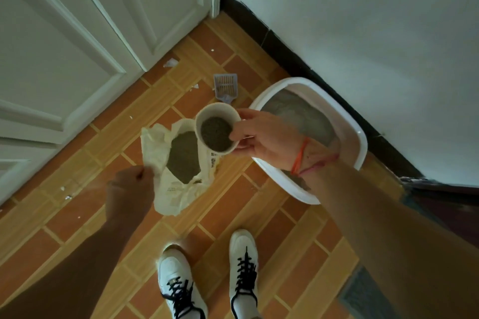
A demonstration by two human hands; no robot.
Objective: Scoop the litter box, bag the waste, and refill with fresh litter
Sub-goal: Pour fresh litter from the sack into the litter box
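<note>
My right hand grips a white cup by its rim; the cup holds dark grey litter and hangs above the open litter bag. The pale bag stands on the tiled floor with grey litter showing inside. My left hand pinches the bag's near left edge, holding it open. The white litter box sits to the right against the wall, with a grey layer of litter inside. A grey slotted scoop lies on the floor beyond the cup.
White doors close off the left side and a white wall with a dark skirting runs on the right. Small white scraps lie on the orange tiles. My two white shoes stand near the bottom. A grey mat lies at lower right.
</note>
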